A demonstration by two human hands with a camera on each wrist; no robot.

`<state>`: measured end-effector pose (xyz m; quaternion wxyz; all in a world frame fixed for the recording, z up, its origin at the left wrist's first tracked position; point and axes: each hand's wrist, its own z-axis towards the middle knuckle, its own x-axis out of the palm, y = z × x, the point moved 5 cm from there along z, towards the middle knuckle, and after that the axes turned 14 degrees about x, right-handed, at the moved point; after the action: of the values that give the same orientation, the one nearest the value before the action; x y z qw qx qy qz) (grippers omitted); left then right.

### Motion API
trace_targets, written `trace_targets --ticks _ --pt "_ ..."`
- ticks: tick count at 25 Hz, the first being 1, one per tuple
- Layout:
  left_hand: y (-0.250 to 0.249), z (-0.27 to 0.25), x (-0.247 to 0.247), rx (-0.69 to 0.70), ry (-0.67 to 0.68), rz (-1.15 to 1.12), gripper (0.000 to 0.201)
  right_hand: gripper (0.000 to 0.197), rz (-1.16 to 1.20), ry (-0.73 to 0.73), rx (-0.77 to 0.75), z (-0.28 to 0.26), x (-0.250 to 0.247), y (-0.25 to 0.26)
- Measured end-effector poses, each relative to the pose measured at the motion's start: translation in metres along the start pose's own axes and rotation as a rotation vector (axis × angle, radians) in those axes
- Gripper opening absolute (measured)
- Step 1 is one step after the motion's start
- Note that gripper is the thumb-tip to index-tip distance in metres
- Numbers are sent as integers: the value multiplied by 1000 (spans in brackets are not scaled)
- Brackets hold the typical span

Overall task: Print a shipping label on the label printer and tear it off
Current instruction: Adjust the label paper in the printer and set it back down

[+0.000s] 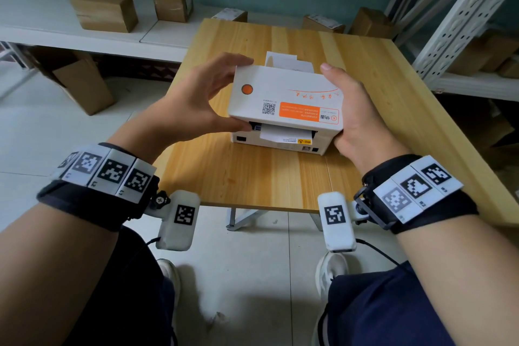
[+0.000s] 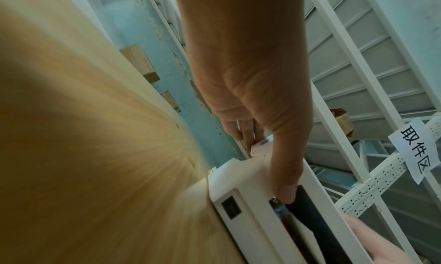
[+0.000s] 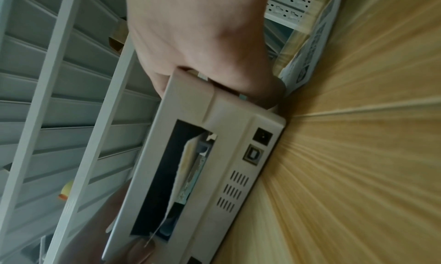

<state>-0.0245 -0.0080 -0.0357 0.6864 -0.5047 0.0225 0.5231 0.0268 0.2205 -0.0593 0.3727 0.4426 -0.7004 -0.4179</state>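
A white label printer (image 1: 283, 98) with an orange button (image 1: 247, 89) stands on the wooden table (image 1: 252, 174). Its lid sits slightly raised, leaving a dark gap along the front. A white label strip (image 1: 280, 135) pokes out of that front gap, and more paper (image 1: 289, 63) rises behind the lid. My left hand (image 1: 193, 104) grips the lid's left end, thumb (image 2: 286, 183) at its lower front edge and fingers over the back edge. My right hand (image 1: 356, 118) grips the lid's right end. The right wrist view shows the right hand (image 3: 203, 41) wrapped round the printer's (image 3: 226, 155) corner.
Several cardboard boxes (image 1: 105, 10) sit on a low white shelf along the teal back wall. A white metal rack (image 1: 460, 19) with more boxes stands right of the table. Another box (image 1: 84, 84) lies on the floor at the left. My knees are near the table's front edge.
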Motion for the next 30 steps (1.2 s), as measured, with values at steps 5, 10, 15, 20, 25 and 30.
trace_targets --ticks 5,10,15,20,25,30 --pt "5 1 1 -11 13 -4 92 23 8 12 -8 -1 1 1" --pt "12 2 2 -48 41 30 92 23 34 19 -1 -2 0 1" --pt "12 2 3 -58 41 25 93 29 37 28 5 -5 2 2" --pt "15 0 4 -91 54 -17 96 55 -3 37 8 -4 5 4" --pt "15 1 5 -95 45 -22 97 34 6 13 13 -6 5 3" --pt "16 0 4 -104 44 -25 100 24 -10 -3 18 -3 2 2"
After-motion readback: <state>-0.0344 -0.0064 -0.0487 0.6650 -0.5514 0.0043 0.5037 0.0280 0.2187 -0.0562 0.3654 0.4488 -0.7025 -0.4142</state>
